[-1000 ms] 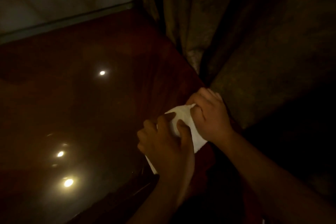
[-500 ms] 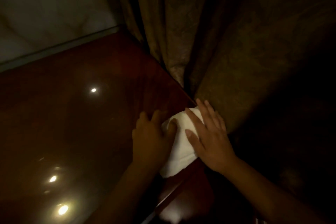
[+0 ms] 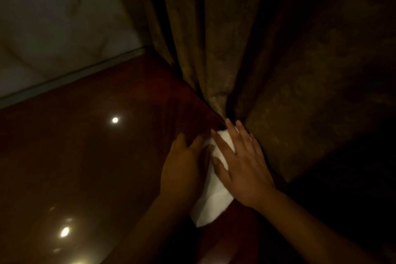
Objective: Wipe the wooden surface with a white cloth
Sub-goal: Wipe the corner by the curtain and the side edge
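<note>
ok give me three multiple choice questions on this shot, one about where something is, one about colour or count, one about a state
1. Where does the white cloth lie on the wooden surface?
A. at its right edge, next to the curtain
B. in its middle
C. against the far wall

2. How many bright light reflections show plainly on the wood?
A. none
B. two
C. six

3. How does the right hand meet the cloth?
A. pinching it in the air
B. flat on top, fingers spread
C. not touching it

Answers: 1 A, the cloth sits by the curtain folds at the edge. 2 B, one small spot further back and one larger near the bottom. 3 B, the palm lies open over the cloth, with the left hand beside it at the cloth's left edge.
</note>
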